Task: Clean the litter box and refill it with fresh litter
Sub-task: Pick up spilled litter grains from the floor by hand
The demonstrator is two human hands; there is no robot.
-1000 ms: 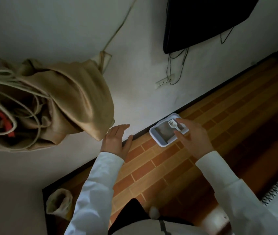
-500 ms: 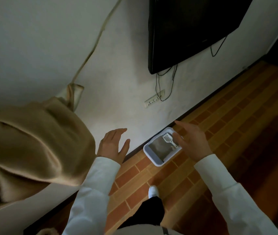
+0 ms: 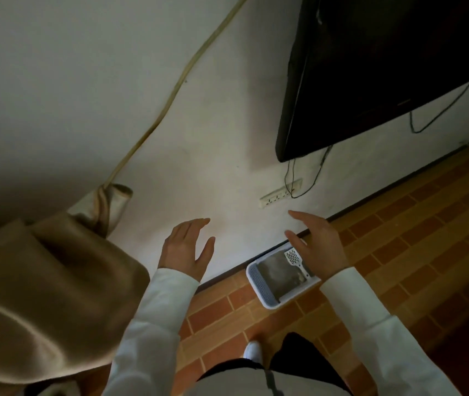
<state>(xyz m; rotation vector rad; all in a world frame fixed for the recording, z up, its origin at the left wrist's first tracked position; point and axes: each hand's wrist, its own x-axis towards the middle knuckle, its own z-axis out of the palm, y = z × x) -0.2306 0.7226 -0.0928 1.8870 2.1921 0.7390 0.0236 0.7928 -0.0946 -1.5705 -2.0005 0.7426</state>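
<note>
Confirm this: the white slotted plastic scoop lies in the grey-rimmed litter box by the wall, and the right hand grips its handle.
Not quite. In the head view the white slotted plastic scoop does lie in the grey-rimmed litter box by the wall, but the right hand holds nothing; its fingers are spread open above the box.

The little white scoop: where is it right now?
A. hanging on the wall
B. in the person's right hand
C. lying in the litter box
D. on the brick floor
C: the white scoop lies inside the litter box, and both hands are open, holding nothing.
</note>
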